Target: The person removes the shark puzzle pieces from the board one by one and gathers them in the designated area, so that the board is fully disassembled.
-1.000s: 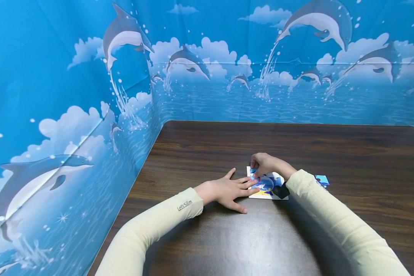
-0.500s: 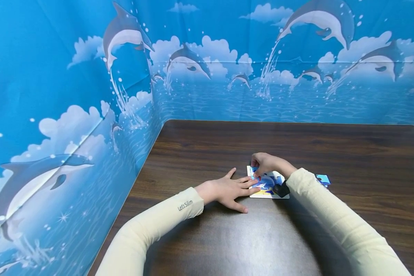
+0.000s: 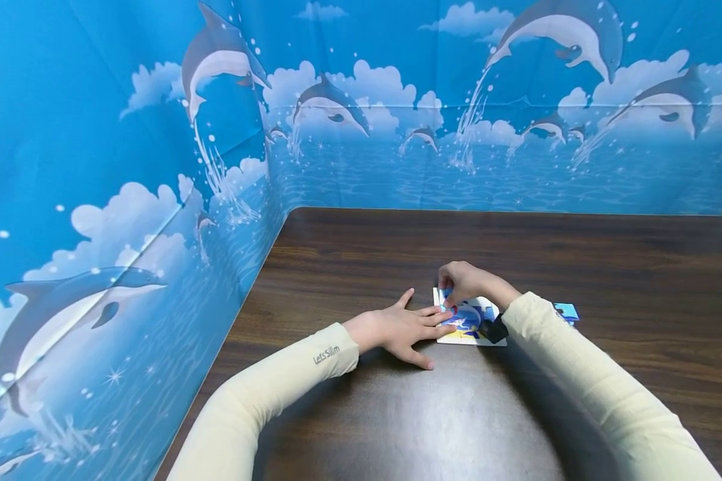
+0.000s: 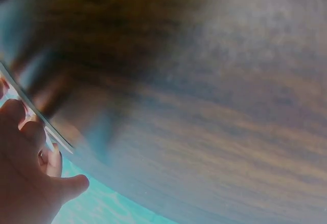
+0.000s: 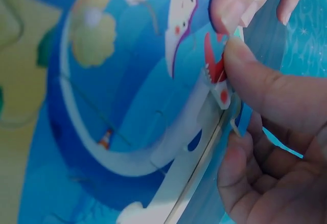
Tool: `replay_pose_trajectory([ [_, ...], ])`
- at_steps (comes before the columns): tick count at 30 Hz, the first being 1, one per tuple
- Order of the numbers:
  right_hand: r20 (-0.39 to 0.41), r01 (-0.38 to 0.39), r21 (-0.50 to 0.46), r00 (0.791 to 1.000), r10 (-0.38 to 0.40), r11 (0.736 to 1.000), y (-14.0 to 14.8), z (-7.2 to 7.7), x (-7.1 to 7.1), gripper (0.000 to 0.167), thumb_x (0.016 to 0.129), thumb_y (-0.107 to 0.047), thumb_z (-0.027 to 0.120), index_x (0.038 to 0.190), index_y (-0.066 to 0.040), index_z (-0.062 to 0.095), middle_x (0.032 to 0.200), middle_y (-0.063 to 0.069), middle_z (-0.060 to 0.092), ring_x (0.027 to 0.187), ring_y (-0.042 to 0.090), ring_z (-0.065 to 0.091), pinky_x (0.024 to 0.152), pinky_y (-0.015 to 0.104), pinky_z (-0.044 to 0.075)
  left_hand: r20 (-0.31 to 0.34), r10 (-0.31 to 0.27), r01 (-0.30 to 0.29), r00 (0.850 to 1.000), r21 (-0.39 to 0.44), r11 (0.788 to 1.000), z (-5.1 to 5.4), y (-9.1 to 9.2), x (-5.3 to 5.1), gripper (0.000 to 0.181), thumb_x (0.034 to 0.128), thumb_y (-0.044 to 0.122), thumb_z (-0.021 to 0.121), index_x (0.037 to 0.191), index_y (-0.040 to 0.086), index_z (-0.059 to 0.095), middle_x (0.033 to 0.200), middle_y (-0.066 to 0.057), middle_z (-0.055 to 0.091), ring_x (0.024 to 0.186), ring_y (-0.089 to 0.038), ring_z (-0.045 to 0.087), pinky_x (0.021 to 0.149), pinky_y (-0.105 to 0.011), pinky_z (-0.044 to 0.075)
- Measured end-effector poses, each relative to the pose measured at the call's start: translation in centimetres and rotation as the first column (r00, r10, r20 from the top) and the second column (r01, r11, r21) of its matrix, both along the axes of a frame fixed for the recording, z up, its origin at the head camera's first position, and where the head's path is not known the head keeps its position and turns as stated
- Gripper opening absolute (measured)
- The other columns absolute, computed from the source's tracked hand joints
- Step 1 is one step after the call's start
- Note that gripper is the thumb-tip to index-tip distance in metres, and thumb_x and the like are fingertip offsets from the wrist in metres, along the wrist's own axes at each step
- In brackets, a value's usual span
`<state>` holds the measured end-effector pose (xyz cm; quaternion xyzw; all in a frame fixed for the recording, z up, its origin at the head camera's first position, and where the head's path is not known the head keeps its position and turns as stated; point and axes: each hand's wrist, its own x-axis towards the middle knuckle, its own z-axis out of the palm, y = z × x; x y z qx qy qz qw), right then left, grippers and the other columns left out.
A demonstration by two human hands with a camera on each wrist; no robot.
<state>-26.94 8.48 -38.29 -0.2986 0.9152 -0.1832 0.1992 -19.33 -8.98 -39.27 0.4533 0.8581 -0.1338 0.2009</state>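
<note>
A small picture puzzle [image 3: 466, 322] in a white frame lies on the dark wooden table. My left hand [image 3: 400, 330] is spread flat, its fingertips resting on the puzzle's left side; in the left wrist view that hand [image 4: 25, 168] reaches over the board's edge. At the puzzle's upper left, my right hand [image 3: 464, 282] is bent downward. In the right wrist view my right hand [image 5: 271, 116] pinches a puzzle piece [image 5: 223, 93] with red and white on it between thumb and finger, at the board's edge. Left fingertips [image 5: 237, 9] touch the board beside it.
More blue puzzle pieces [image 3: 567, 312] lie right of the puzzle, partly behind my right sleeve [image 3: 583, 354]. A black wrist-worn device [image 3: 493, 330] overhangs the puzzle's right part. A blue dolphin-print curtain [image 3: 361, 160] borders the table [image 3: 349, 247] at the back and left.
The head view has shifted slightly. Both hands keep nearly the same place and pose at the puzzle.
</note>
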Motion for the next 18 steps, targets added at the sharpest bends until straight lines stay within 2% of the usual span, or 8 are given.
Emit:
replay_pose_trajectory([
  [10,-0.058,0.020,-0.003,0.998,-0.020,1.000,-0.10,0.45,0.72,0.023,0.072,-0.005,0.077,0.085,-0.002,0.059,0.080,0.010,0.057,0.071,0.017,0.049,0.063,0.028,0.043,0.005,-0.011,0.011,1.000,-0.013,1.000,0.10,0.27,-0.06,0.079,0.0899,0.067,0.036,0.151,0.034,-0.002,0.159,0.011,-0.006,0.147,-0.008,-0.003,0.114,-0.060,-0.004],
  [18,-0.130,-0.022,-0.015,0.991,0.020,1.000,-0.34,0.49,0.70,0.024,0.067,-0.005,0.081,0.078,-0.002,0.060,0.075,0.008,0.058,0.065,0.014,0.048,0.059,0.025,0.042,-0.004,-0.019,0.019,1.000,-0.026,0.999,0.37,0.19,-0.04,0.080,0.0898,0.066,0.037,0.151,0.033,-0.001,0.159,0.010,-0.003,0.147,-0.008,-0.001,0.116,-0.055,-0.005],
])
